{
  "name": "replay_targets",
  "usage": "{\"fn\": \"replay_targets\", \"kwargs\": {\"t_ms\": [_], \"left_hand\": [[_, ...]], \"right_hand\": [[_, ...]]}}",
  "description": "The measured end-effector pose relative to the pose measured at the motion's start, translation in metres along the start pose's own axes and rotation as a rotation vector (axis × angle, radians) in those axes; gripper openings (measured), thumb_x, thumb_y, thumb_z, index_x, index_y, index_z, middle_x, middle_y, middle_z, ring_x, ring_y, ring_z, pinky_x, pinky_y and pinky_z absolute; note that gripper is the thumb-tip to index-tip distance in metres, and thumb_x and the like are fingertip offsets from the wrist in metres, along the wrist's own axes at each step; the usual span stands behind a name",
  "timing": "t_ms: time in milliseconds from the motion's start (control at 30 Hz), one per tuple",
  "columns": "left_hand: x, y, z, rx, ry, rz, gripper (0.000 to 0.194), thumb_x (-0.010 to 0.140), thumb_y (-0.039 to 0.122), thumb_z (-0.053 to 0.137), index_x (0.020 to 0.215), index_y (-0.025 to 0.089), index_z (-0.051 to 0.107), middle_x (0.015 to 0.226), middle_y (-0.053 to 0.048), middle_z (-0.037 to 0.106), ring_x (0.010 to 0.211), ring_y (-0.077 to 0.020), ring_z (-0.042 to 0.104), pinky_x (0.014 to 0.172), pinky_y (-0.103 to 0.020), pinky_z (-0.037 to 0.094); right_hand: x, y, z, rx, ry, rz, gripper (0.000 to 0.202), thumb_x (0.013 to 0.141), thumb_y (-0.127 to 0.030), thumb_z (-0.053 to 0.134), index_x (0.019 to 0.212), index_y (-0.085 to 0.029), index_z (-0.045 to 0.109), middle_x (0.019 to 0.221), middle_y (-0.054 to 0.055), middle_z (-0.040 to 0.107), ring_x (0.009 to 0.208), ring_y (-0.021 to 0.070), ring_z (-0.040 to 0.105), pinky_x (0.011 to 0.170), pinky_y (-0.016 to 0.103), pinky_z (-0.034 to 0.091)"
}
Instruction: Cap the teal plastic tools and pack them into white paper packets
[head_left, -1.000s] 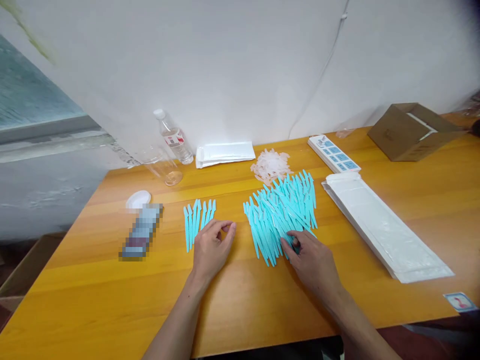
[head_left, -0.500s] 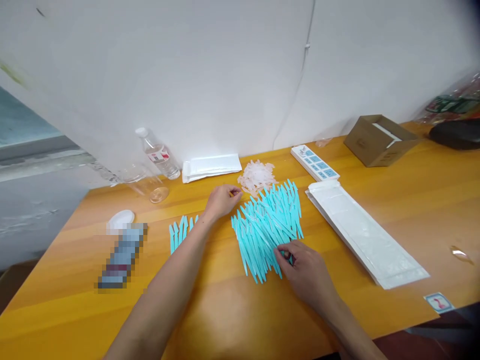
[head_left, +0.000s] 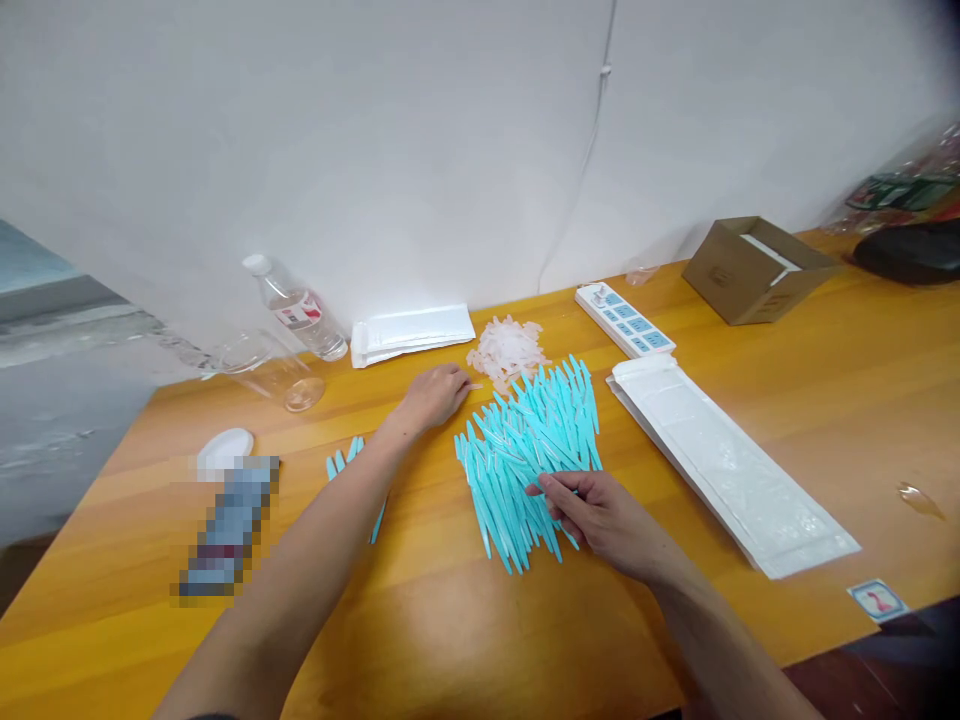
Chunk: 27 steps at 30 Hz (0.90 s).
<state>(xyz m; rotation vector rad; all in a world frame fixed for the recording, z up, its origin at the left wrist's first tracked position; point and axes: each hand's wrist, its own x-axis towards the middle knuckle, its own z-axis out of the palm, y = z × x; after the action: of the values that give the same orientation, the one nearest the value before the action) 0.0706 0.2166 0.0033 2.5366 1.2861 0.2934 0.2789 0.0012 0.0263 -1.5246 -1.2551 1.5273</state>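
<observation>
A heap of turquoise stick-like eyebrow razors lies in the middle of the table. Behind it is a pile of small clear, pinkish plastic covers. My left hand is closed at the near left of that pile, a single clear cover sticking out from its fingertips. Over the near right side of the heap, my right hand is pinched, its fingertips against the razors. Whatever it grips is hidden. A few separate razors lie to the left, partly behind my left forearm.
White padded envelopes lie right and at the back. A stack of printed cards and an open cardboard box are back right. At left are a water bottle, a clear jar, a white lid and a blurred-out object.
My left hand has closed on a clear cover beside the pile. My right fingertips have shifted slightly up and left over the heap. The view has turned a little.
</observation>
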Motion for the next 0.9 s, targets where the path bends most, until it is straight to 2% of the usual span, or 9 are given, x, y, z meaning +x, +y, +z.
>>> {"fn": "replay_targets", "kwargs": {"t_ms": [100,167,233,333,433,533,633,833,900], "left_hand": [[-0.038,0.004,-0.015,-0.161,0.027,-0.055,0.032,0.097,0.041,0.044,0.102,0.018,0.067,0.092,-0.009,0.071,0.083,-0.0206,0.066,0.077,-0.031,0.048],[-0.076,0.009,-0.025,-0.451,0.018,-0.118,0.034,0.096,0.045,0.047,0.102,0.018,0.067,0.087,-0.006,0.072,0.073,-0.0171,0.065,0.071,-0.028,0.05],[-0.121,0.017,-0.031,-0.727,0.018,-0.22,0.033,0.09,0.047,0.058,0.099,0.017,0.07,0.086,-0.006,0.073,0.072,-0.0158,0.065,0.069,-0.027,0.051],[-0.185,0.028,-0.03,-0.918,0.115,-0.423,0.031,0.08,0.046,0.071,0.093,0.018,0.075,0.082,-0.005,0.073,0.074,-0.0167,0.066,0.071,-0.028,0.052],[-0.228,0.039,-0.019,-1.039,0.25,-0.576,0.03,0.078,0.044,0.074,0.093,0.018,0.076,0.076,-0.004,0.072,0.072,-0.0155,0.065,0.072,-0.027,0.053],[-0.249,0.048,-0.01,-1.097,0.318,-0.643,0.03,0.077,0.043,0.075,0.094,0.018,0.076,0.076,-0.004,0.072,0.072,-0.015,0.065,0.072,-0.027,0.053],[-0.258,0.058,-0.008,-1.115,0.324,-0.632,0.031,0.077,0.044,0.074,0.094,0.018,0.076,0.078,-0.005,0.072,0.073,-0.016,0.065,0.072,-0.028,0.054],[-0.254,0.072,-0.01,-1.146,0.267,-0.572,0.028,0.075,0.041,0.076,0.09,0.017,0.076,0.077,-0.005,0.072,0.071,-0.0153,0.065,0.069,-0.026,0.053],[-0.249,0.08,-0.004,-1.218,0.313,-0.613,0.03,0.074,0.041,0.078,0.091,0.017,0.075,0.075,-0.004,0.072,0.069,-0.0143,0.065,0.07,-0.026,0.054]], "right_hand": [[0.004,-0.002,0.002,-0.067,-0.043,-0.026,0.051,0.093,-0.059,0.046,0.089,-0.015,0.071,0.057,-0.006,0.041,0.049,0.0084,0.032,0.046,0.022,0.027],[0.006,-0.005,0.005,-0.115,-0.079,-0.036,0.049,0.092,-0.058,0.048,0.087,-0.015,0.07,0.058,-0.006,0.043,0.049,0.0085,0.033,0.046,0.022,0.027],[0.008,-0.01,0.009,-0.155,-0.137,-0.05,0.046,0.091,-0.057,0.049,0.082,-0.016,0.069,0.057,-0.006,0.042,0.05,0.0088,0.033,0.047,0.022,0.027],[0.011,-0.02,0.019,-0.23,-0.241,-0.102,0.044,0.091,-0.055,0.049,0.069,-0.018,0.06,0.057,-0.006,0.037,0.052,0.0093,0.03,0.048,0.023,0.025],[0.011,-0.03,0.033,-0.334,-0.307,-0.152,0.046,0.092,-0.054,0.047,0.062,-0.02,0.049,0.057,-0.006,0.03,0.052,0.0096,0.026,0.047,0.023,0.022],[0.007,-0.036,0.046,-0.394,-0.36,-0.19,0.046,0.093,-0.054,0.044,0.061,-0.021,0.045,0.058,-0.005,0.029,0.053,0.01,0.025,0.047,0.023,0.021],[0.0,-0.038,0.055,-0.412,-0.389,-0.215,0.045,0.093,-0.051,0.044,0.061,-0.02,0.047,0.059,-0.005,0.03,0.054,0.0101,0.026,0.048,0.023,0.023],[-0.008,-0.036,0.059,-0.473,-0.363,-0.258,0.043,0.095,-0.045,0.045,0.061,-0.019,0.053,0.058,-0.005,0.032,0.055,0.0101,0.027,0.049,0.024,0.022],[-0.009,-0.033,0.063,-0.492,-0.334,-0.274,0.043,0.096,-0.045,0.043,0.063,-0.019,0.055,0.058,-0.005,0.034,0.055,0.0102,0.029,0.05,0.023,0.022]]}}
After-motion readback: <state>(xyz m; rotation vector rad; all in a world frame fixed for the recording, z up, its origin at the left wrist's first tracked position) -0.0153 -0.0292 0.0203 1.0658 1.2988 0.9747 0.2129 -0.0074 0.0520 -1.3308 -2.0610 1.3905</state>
